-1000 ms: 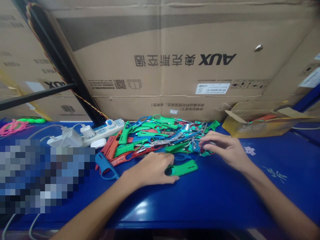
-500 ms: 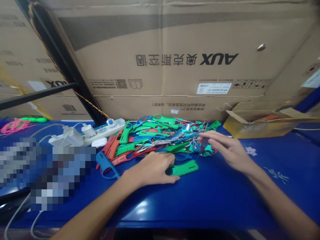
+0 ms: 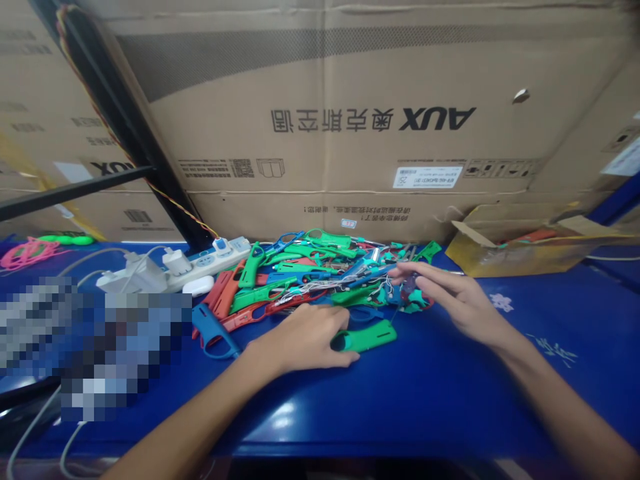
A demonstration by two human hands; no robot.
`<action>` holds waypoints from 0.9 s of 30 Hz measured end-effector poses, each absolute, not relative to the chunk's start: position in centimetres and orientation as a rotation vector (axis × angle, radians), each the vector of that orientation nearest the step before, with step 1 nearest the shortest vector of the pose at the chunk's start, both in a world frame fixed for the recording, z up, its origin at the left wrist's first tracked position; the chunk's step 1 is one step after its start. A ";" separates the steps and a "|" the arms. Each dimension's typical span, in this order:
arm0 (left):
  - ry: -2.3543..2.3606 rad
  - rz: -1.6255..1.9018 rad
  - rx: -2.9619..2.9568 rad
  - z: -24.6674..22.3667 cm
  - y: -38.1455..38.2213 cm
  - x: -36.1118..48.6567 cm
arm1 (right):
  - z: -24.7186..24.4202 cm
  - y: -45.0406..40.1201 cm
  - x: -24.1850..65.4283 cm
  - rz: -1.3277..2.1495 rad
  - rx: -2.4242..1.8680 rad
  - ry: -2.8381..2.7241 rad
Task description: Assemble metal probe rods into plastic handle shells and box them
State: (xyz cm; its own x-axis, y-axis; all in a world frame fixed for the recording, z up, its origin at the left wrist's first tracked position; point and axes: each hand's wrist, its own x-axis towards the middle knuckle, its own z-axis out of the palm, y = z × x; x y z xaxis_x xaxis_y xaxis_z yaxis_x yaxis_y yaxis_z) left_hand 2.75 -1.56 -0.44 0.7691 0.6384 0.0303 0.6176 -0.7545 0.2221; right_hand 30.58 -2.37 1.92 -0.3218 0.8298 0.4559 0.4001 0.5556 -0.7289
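Note:
My left hand [image 3: 313,337] is closed around the front of a green utility lighter casing [image 3: 373,337], which lies on the blue tabletop with its handle pointing right. Parts of that casing are hidden under my fingers. At the right end of the pile, my right hand [image 3: 457,300] has its thumb and fingers drawn together. A small see-through bit shows between them, too blurred to name. Behind both hands spreads a heap of lighter casings [image 3: 267,293] in green, blue and red, mixed with white wires and small parts. A blue lighter casing [image 3: 213,328] lies left of my left wrist.
A white power strip [image 3: 203,265] with plugged-in chargers lies at the left, beside a white earbud-like case [image 3: 198,286]. An open cardboard box [image 3: 530,257] stands at the back right. Large cardboard [image 3: 350,153] walls the back. Pink cord [image 3: 30,252] lies far left.
My right hand has shifted very slightly to the left. My left hand and the green lighter casing have stayed in place.

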 end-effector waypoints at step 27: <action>0.977 0.154 2.748 -0.4 -1.5 2.7 | 1.7 -2.0 31.2 0.569 -1.032 -1.994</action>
State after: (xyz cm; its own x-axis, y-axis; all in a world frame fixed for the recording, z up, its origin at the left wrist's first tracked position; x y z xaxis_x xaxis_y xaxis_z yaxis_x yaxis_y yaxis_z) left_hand 2.74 -1.49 -0.44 0.7733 0.6335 0.0246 0.6104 -0.7545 0.2411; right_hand 31.22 -1.95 1.74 -0.3448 0.8243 0.4490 0.4630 0.5654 -0.6826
